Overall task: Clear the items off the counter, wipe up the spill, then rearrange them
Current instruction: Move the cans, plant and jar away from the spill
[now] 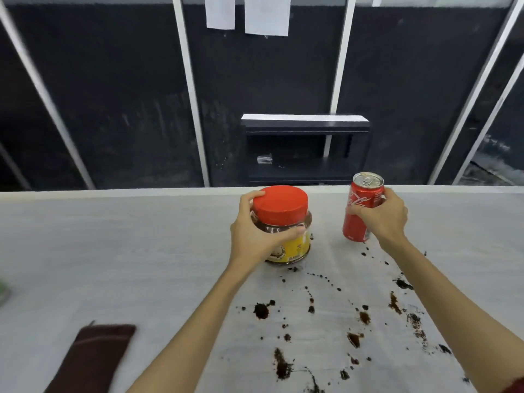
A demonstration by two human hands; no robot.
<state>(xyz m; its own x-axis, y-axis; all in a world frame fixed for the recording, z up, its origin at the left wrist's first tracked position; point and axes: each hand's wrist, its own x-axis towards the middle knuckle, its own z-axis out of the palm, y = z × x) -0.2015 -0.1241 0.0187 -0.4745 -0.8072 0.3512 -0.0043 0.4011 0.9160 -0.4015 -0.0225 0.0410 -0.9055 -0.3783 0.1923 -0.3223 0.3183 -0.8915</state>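
Observation:
A glass jar [286, 222] with a red lid and yellow label stands on the pale counter [113, 251], and my left hand [255, 231] wraps around its left side and front. To the right stands a red soda can [360, 205], tilted slightly, with my right hand [385, 217] gripping its right side. Dark brown spill spots [354, 321] are scattered over the counter in front of both items, reaching down toward the near edge. A dark brown folded cloth [90, 361] lies at the lower left of the counter.
The counter's far edge runs just behind the jar and can. Beyond it a black shelf unit [306, 148] stands against dark panels with white frames. A small greenish object [3, 290] shows at the left edge.

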